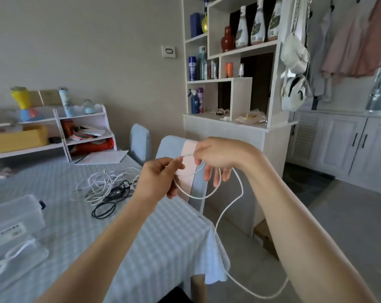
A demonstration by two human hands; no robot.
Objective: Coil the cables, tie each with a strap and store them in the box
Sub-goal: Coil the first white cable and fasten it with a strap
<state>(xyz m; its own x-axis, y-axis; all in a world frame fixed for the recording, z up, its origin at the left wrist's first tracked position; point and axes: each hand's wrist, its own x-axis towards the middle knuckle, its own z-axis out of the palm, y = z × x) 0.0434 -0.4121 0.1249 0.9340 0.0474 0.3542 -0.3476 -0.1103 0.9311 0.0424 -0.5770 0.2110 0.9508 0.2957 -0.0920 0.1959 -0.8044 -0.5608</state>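
Two bare hands raised above the near corner of a table [141, 226] covered with a pale striped cloth, working a white cable [218, 217]. The left hand [157, 179] pinches the cable between thumb and forefinger, the remaining fingers curled loosely beneath. The right hand [215, 157], just beside the left and slightly higher, pinches the same cable near its end with thumb and forefinger; its other fingers hang down, partly extended. Between and below the two hands the cable forms a single hanging loop; from the right hand a long free length drops past the table edge, curves close to the floor and rises again at lower right. On the tabletop, well apart from the hands, lies a loose tangle of white cables [102, 185], overlapped on its near side by a black cable [110, 199] that is partly looped. At the left edge of the table sits a clear plastic box [14, 217], its lid [12, 265] lying in front of it with white straps [10, 254] on top. Behind the hands stands a chair [176, 147] with a pink cloth [188, 167] over its back; a white shelf unit [239, 88] holding bottles occupies the wall beyond.
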